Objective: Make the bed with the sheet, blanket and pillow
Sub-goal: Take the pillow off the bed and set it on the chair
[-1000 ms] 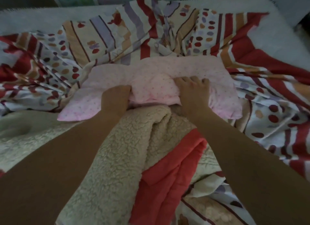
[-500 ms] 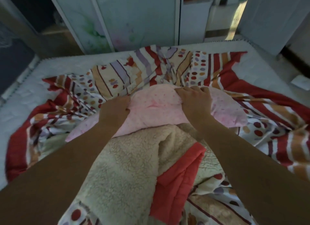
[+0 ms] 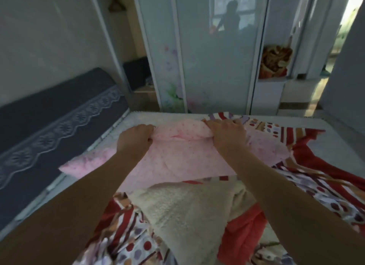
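Just ahead, pillow gripped in both hands, held over the blanket
Its far edge is pinched by left hand and right hand, set apart; long axis crosswise; headboard lies leftward, nearer the left hand

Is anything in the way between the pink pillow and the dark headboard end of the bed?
Nothing visible is. The left hand and right hand grip the pillow; only bare mattress shows between it and the headboard. The bunched sheet and blanket lie nearer the camera and to the right.
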A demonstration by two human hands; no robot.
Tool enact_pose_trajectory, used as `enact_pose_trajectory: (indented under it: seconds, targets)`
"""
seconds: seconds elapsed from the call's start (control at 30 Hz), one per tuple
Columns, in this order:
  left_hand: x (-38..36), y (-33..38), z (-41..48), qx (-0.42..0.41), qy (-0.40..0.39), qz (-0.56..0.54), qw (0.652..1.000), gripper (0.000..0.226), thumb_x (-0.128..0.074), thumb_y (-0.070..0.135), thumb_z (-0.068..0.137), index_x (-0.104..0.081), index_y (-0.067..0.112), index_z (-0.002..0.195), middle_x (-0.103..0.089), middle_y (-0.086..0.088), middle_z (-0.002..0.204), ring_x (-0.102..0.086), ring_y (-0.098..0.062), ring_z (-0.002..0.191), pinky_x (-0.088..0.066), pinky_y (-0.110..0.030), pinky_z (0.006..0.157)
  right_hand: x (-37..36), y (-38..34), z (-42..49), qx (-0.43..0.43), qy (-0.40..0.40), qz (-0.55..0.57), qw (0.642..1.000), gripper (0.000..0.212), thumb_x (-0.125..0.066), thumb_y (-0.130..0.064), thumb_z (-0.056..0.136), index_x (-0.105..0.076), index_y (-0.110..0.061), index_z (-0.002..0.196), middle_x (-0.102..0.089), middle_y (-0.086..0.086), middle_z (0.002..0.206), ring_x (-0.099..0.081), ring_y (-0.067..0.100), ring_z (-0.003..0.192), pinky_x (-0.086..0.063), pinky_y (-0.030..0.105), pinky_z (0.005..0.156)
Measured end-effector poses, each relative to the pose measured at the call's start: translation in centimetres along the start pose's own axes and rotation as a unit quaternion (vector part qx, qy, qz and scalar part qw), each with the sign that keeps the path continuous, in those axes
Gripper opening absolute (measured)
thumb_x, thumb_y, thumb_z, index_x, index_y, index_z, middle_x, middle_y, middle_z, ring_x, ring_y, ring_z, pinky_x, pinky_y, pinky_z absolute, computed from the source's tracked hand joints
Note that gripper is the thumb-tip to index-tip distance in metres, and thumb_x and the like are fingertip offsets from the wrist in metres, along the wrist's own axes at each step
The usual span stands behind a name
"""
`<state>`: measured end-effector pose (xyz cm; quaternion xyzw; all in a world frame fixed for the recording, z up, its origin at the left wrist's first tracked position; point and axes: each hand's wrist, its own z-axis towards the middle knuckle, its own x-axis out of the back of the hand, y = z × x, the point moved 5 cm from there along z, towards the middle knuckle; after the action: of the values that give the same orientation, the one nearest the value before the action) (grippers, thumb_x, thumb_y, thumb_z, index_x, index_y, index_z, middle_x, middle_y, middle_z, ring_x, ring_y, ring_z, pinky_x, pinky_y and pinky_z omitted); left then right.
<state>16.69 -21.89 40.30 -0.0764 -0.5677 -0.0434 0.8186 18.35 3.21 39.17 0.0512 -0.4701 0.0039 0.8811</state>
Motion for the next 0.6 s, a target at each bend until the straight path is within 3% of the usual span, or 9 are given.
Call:
enact_pose_trajectory:
  seconds: [0.07,0.13,0.23,0.37,0.43,0.53,0.6]
  targets:
    - [4.7,-3.6,-2.9,0.027,0.017,0.010,0.999,0.008,-0.055,0.018,0.091,-0.056,0.025,0.086,-0.058,0.003,0.085,-0.056,-0.020,0.079,-0.038,-0.030,0.063,4.3,-3.7,0.6,0.008,0.008,0.023,1.000,0.031,-0.060,-0.020,0.093,-0.067,-0.034,0.120,-0.074,-0.006,0.102,-0.069,0.022,0.092,-0.045,0.037,0.089]
    - [8.9,-6.9,-5.5,0.042,0.044,0.015,0.998,0.007,-0.055,0.019,0.090,-0.060,0.023,0.091,-0.063,-0.001,0.091,-0.062,-0.025,0.086,-0.042,-0.032,0.065,8.4,-7.1,0.8,0.018,0.024,0.027,0.999,0.020,-0.072,-0.022,0.083,-0.073,-0.031,0.100,-0.074,-0.004,0.081,-0.069,0.022,0.072,-0.047,0.034,0.077]
    - [15.4,-11.9,-10.2,0.071,0.075,0.033,0.994,0.014,-0.056,0.019,0.088,-0.065,0.022,0.098,-0.069,-0.005,0.100,-0.065,-0.030,0.091,-0.049,-0.036,0.070,14.2,-12.2,0.7,0.054,0.043,0.069,0.995,0.024,-0.084,-0.013,0.065,-0.075,-0.028,0.082,-0.067,0.000,0.062,-0.063,0.023,0.053,-0.048,0.032,0.065]
    - [23.5,-17.7,-16.7,0.109,0.126,0.042,0.985,0.013,-0.062,0.015,0.082,-0.065,0.019,0.094,-0.069,-0.007,0.099,-0.065,-0.036,0.089,-0.047,-0.035,0.067,23.1,-19.2,0.0,0.116,0.109,0.145,0.977,0.021,-0.075,-0.008,0.071,-0.077,-0.022,0.087,-0.069,0.006,0.067,-0.065,0.029,0.055,-0.050,0.036,0.062]
    - [26.7,-20.0,-19.8,0.129,0.144,0.058,0.979,0.014,-0.064,0.017,0.081,-0.066,0.018,0.095,-0.069,-0.009,0.098,-0.066,-0.037,0.088,-0.047,-0.036,0.067,27.0,-22.0,-0.5,0.139,0.120,0.164,0.969,0.022,-0.061,-0.011,0.081,-0.076,-0.021,0.093,-0.070,0.007,0.073,-0.067,0.028,0.061,-0.050,0.035,0.061]
    - [31.1,-23.7,-24.6,0.162,0.153,0.086,0.971,0.018,-0.063,0.018,0.083,-0.065,0.018,0.100,-0.069,-0.010,0.098,-0.066,-0.038,0.087,-0.047,-0.037,0.066,30.3,-26.7,-0.9,0.193,0.072,0.165,0.965,0.029,-0.051,-0.017,0.098,-0.062,-0.026,0.123,-0.069,0.004,0.104,-0.065,0.028,0.093,-0.048,0.038,0.081]
    - [33.5,-26.0,-27.8,0.182,0.159,0.099,0.965,0.017,-0.061,0.017,0.083,-0.063,0.018,0.099,-0.067,-0.010,0.095,-0.065,-0.038,0.086,-0.042,-0.035,0.063,31.8,-30.1,-1.0,0.212,0.071,0.175,0.959,0.024,-0.054,-0.029,0.100,-0.062,-0.031,0.122,-0.069,-0.002,0.110,-0.065,0.025,0.098,-0.046,0.040,0.091]
